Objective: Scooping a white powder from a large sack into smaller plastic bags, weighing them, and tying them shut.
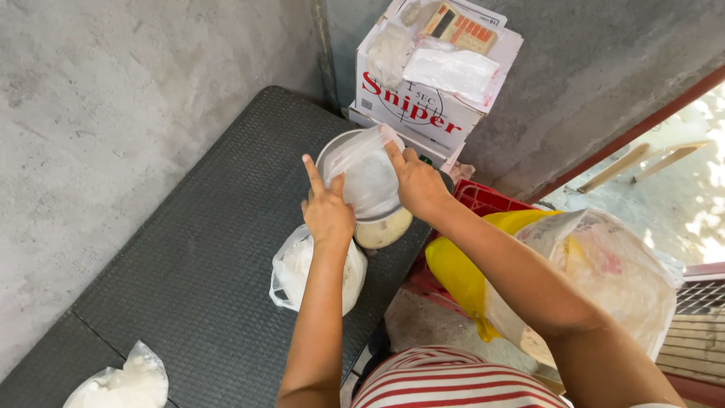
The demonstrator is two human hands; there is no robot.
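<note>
On the dark, ribbed surface (189,287), close to its far right edge, a round metal bowl (332,151) stands on a small scale whose pale dial (385,230) shows beneath it. A clear plastic bag (366,170) is held over the bowl's mouth by both hands. The left hand (328,211) grips the bag's near-left edge with thumb and curled fingers, the index finger pointing straight up. The right hand (419,185) pinches the bag's far-right edge between thumb and fingertips. The bag is drawn taut between the two grips, and whether it holds anything cannot be told.

Just below the left wrist, a knotted plastic bag of white powder (291,268) lies on the surface, touching the scale's base. A second bag of white powder (124,381) rests at the near-left corner, well apart from the hands. Behind the bowl, against the concrete wall (113,98), stands an open cardboard box (423,106) stuffed with plastic bags and a small packet. To the right, off the surface, a red crate (487,198) sits beside a large woven sack (619,279) with a yellow liner (457,276). The person's red-and-white striped shirt (453,381) shows at the lower edge.
</note>
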